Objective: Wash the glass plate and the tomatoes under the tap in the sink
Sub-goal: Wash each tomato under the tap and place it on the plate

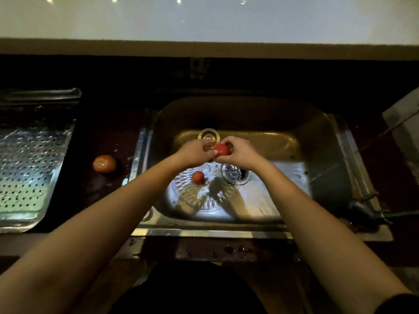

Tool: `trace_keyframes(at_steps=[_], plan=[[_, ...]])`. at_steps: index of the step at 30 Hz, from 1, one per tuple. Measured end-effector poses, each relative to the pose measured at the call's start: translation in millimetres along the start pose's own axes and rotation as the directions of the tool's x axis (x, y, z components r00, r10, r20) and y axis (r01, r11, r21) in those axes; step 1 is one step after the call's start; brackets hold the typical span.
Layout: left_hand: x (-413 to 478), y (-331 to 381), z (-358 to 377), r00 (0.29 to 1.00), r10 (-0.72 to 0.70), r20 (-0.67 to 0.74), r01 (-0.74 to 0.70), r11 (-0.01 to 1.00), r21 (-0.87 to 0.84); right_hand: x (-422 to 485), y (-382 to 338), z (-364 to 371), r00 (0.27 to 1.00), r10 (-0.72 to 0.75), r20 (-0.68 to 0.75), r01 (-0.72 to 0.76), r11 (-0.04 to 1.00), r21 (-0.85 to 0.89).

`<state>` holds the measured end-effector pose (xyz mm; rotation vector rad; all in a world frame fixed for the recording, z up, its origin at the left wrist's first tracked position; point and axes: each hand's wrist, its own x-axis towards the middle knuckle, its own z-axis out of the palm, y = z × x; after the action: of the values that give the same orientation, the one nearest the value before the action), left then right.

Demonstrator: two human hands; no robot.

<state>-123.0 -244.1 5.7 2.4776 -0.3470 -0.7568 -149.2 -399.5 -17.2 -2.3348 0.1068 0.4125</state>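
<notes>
Over the middle of the steel sink (322, 155), my left hand (195, 152) and my right hand (240, 151) hold a red tomato (222, 149) between their fingers. Below them a patterned glass plate (192, 196) lies flat on the sink floor. A second, smaller tomato (198, 177) rests on that plate near its far edge. A third tomato (104, 163) sits on the dark wet counter left of the sink. The tap and any running water are not visible.
A perforated steel drying tray (29, 168) stands on the counter at far left. The sink's drain strainer (234, 174) lies right of the plate. A grey slab (405, 123) leans at the right edge. Water drops dot the counter's front edge.
</notes>
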Motion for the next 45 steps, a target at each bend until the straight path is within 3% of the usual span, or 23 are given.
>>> trace_keyframes(at_steps=[3, 6, 9, 15, 19, 26, 29, 33, 36, 41, 45], plan=[[-30.4, -44.0, -14.9, 0.972, 0.045, -0.231, -0.033, 0.998, 0.055, 24.5, -4.5, 27.5, 1.0, 0.018, -0.001, -0.018, 1.0, -0.025], [-65.7, -91.2, -21.4, 0.938, 0.134, -0.321, -0.068, 0.976, 0.207, 39.8, 6.1, 57.1, 0.994, 0.103, -0.034, -0.105, 0.992, -0.068], [-92.6, -133.5, -17.3, 0.942, 0.208, -0.263, -0.1, 0.923, 0.371, 43.9, 21.1, 85.3, 0.983, 0.181, -0.014, -0.181, 0.975, -0.126], [-113.2, -168.0, 3.3, 0.93, 0.324, -0.174, -0.182, 0.816, 0.548, 46.8, 43.1, 118.4, 0.985, 0.17, -0.008, -0.168, 0.962, -0.215], [-112.7, -176.6, 6.8, 0.928, 0.331, -0.172, -0.18, 0.802, 0.57, 49.3, 47.7, 125.6, 0.991, 0.135, 0.014, -0.127, 0.959, -0.253], [-109.2, -184.6, 11.4, 0.939, 0.309, -0.154, -0.18, 0.82, 0.543, 45.8, 50.1, 125.8, 0.977, 0.194, 0.086, -0.159, 0.937, -0.312], [-108.2, -187.6, 14.1, 0.945, 0.292, -0.145, -0.166, 0.813, 0.558, 50.6, 29.7, 110.7, 0.983, 0.176, 0.044, -0.155, 0.941, -0.301], [-109.0, -189.3, 12.1, 0.94, 0.314, -0.13, -0.196, 0.814, 0.547, 61.4, -34.9, 81.1, 0.998, -0.061, 0.001, 0.06, 0.971, -0.23], [-118.9, -194.4, 11.0, 0.933, 0.342, -0.111, -0.238, 0.819, 0.522, 65.7, -91.9, 71.1, 0.962, -0.262, 0.081, 0.273, 0.942, -0.197], [-146.8, -206.6, 14.1, 0.921, 0.366, -0.133, -0.258, 0.828, 0.498, 72.2, -160.4, 97.7, 0.811, -0.476, 0.34, 0.559, 0.802, -0.212], [-151.4, -206.9, 11.8, 0.917, 0.376, -0.137, -0.27, 0.834, 0.482, 77.8, -185.4, 127.6, 0.7, -0.51, 0.499, 0.678, 0.695, -0.24]])
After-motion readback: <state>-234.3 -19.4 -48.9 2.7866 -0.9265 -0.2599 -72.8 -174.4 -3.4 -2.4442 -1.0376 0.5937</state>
